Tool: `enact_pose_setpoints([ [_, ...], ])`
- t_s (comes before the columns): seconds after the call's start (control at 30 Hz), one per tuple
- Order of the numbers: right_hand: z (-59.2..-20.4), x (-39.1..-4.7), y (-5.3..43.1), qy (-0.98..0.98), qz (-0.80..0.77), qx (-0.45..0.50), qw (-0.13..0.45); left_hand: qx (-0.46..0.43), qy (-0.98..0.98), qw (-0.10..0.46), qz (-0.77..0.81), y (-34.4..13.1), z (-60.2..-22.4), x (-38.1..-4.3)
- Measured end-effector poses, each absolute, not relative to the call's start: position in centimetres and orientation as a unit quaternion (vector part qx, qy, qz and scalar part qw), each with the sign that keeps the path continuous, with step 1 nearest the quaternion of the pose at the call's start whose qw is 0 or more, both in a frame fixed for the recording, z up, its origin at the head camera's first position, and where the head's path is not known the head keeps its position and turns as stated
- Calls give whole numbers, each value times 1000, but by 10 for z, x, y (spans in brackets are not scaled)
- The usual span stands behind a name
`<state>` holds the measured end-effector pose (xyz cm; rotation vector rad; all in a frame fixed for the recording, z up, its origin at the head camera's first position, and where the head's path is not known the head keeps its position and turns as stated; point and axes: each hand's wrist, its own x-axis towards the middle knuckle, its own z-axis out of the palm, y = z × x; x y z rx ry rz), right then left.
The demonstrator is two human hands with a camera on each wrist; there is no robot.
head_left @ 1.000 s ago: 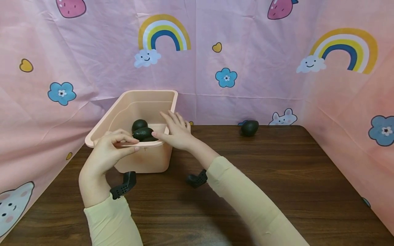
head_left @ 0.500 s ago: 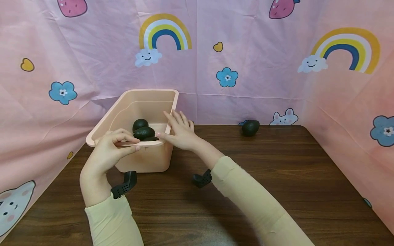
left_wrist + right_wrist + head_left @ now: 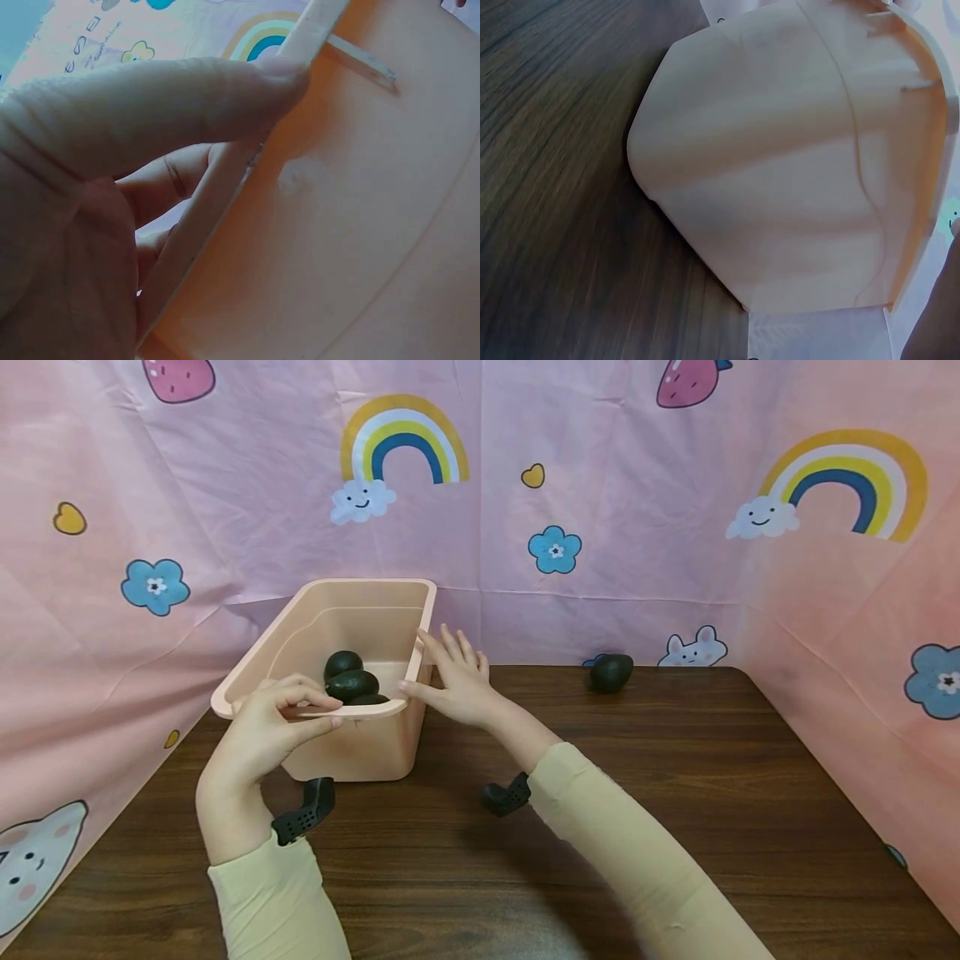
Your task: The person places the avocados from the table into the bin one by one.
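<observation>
A peach-coloured plastic bin (image 3: 352,752) stands on the left of the table. Its front rim is pinched between the thumb and fingers of my left hand (image 3: 262,727); the left wrist view shows the thumb (image 3: 187,97) over the outer side of that rim. Inside are avocados: one at the back (image 3: 343,663), one before it (image 3: 352,685), and a third (image 3: 367,699) partly hidden by the front rim. My right hand (image 3: 461,683) has its fingers spread beside the bin's right rim. In the right wrist view the bin's outer wall (image 3: 757,172) fills most of the picture.
Another dark green avocado (image 3: 611,673) lies near the table's back edge, right of the bin. The brown wooden table (image 3: 675,777) is bordered at the back and sides by a printed cloth (image 3: 622,552). Black wrist camera mounts (image 3: 303,812) jut from both wrists.
My right hand has drifted rightward from over the bin's right rim to its outer side. The left hand keeps its hold on the front rim. The avocados in the bin look unmoved.
</observation>
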<state>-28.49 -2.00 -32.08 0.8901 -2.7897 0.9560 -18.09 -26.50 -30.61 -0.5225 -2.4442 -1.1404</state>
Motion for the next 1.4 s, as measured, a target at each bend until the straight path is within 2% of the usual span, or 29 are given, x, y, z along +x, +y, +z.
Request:
enact_pose_setpoints([
  [1.4,-362,-314,48,-920,340,184,71,-185,-875,194,-402,-265,-305,-180],
])
